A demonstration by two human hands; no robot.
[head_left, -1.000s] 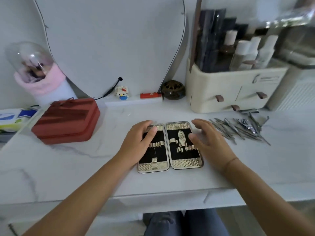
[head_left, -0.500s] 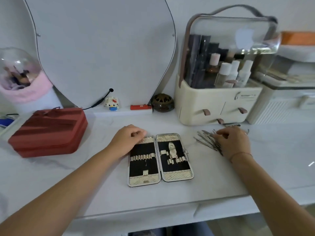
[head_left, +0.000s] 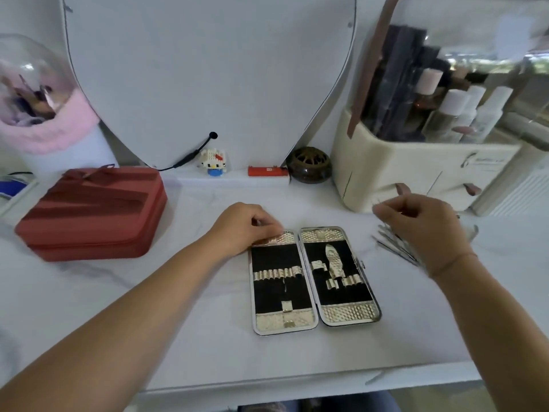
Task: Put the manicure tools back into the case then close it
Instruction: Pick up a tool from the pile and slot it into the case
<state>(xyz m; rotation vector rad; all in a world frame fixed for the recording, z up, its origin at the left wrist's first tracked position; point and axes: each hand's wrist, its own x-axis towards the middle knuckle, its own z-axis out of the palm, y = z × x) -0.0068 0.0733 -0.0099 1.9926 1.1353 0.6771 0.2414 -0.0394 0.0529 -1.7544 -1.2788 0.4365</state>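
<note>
Two hands (head_left: 246,227) over white marble counter (head_left: 148,322), case (head_left: 315,278) open.

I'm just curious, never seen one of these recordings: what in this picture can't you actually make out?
Head view, the only one:
- Manicure tools: mostly hidden behind the right hand; count and kinds unclear.
- Whether the right hand pinches a tool: motion blur.
- Left hand fingertips: curled on the open case corner, underside unseen.
- Organizer label: blurred, too small.
- Pink-trimmed dome: contents blurred, cut by the left edge.
</note>
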